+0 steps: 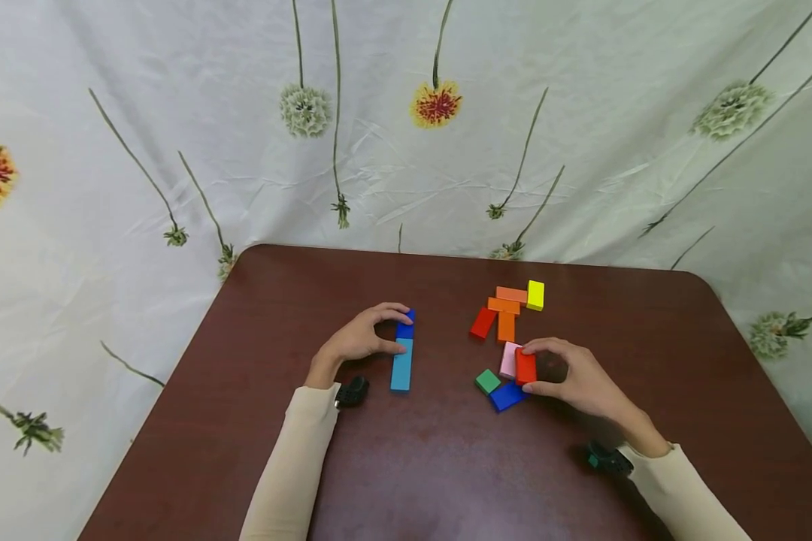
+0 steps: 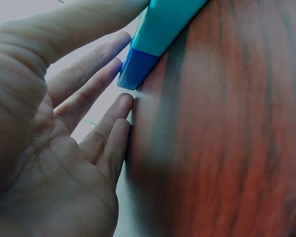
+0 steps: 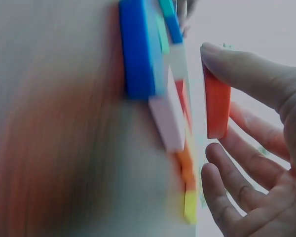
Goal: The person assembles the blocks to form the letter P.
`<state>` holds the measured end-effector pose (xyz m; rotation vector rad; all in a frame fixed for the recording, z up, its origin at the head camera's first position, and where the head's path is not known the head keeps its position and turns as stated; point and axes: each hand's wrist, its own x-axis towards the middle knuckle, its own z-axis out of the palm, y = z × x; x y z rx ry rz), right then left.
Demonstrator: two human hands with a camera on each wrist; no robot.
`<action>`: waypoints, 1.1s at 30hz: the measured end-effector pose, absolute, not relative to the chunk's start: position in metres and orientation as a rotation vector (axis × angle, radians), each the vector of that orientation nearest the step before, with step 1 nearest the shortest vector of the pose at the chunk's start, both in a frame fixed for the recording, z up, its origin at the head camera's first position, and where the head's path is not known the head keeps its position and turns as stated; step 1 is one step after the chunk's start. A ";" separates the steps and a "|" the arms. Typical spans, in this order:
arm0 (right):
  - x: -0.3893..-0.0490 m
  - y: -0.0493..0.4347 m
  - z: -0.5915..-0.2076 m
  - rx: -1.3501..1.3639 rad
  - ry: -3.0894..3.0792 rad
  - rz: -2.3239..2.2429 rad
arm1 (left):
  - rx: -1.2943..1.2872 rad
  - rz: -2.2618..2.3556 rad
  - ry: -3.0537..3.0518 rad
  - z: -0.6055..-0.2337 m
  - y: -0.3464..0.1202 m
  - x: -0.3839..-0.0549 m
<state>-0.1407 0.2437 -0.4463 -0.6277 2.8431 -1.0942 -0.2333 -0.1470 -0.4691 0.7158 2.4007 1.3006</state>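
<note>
My left hand (image 1: 360,336) curves along the left side of a two-block row: a dark blue block (image 1: 405,330) at the far end and a light blue block (image 1: 401,370) nearer me. Its fingertips touch or nearly touch the blocks; in the left wrist view the fingers look fairly straight beside the dark blue block (image 2: 138,69). My right hand (image 1: 585,378) pinches a red block (image 1: 525,367) between thumb and fingers. The right wrist view shows that red block (image 3: 217,106) raised off the table. Under or beside it lie a pink block (image 1: 508,361) and another blue block (image 1: 507,397).
A green block (image 1: 487,382) touches or nearly touches the nearer blue block. Farther back sit several orange blocks (image 1: 506,327), another red block (image 1: 483,322) and a yellow block (image 1: 535,295). The brown table (image 1: 406,466) ends at a flowered cloth (image 1: 379,150) behind.
</note>
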 end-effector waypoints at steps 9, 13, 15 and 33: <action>-0.131 0.197 -0.443 -0.767 2.764 -1.187 | 0.693 1.338 2.381 -0.470 -0.148 -0.235; -0.127 0.175 -0.450 -0.811 2.718 -1.201 | 0.689 1.345 2.374 -0.471 -0.148 -0.235; -0.125 0.165 -0.453 -0.834 2.710 -1.203 | 0.688 1.349 2.366 -0.472 -0.147 -0.235; -0.106 0.090 -0.458 -0.990 2.673 -0.983 | 0.680 1.352 2.380 -0.474 -0.145 -0.236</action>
